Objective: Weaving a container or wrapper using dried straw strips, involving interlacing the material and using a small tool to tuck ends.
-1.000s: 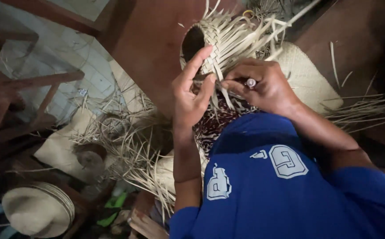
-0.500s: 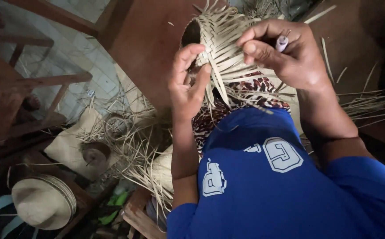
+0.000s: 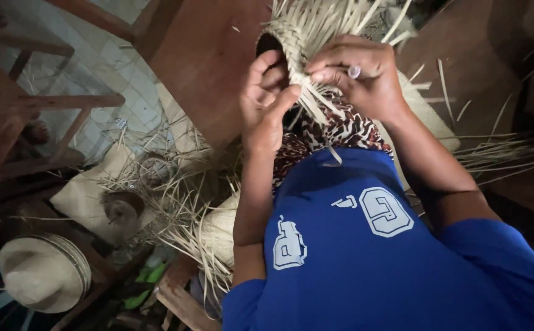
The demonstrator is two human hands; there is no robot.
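- Half-woven straw basket (image 3: 300,30) sits at far centre, above the person's lap, loose strips fanning out from it.
- Left hand (image 3: 267,101) grips the basket's near rim, thumb pressed against the weave.
- Right hand (image 3: 356,76) is closed on straw strips (image 3: 316,101) just right of the left hand; the two hands nearly touch.
- Finished straw hat (image 3: 43,273) lies near left, well apart.

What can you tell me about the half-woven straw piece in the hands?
The woven straw piece is pale, flat plaited strips forming a small rounded shell with a dark opening facing left. Many loose strip ends stick out around it, unfinished. It is held up above the lap. The left hand grips its lower edge near the opening; the right hand pinches strands from the other side.
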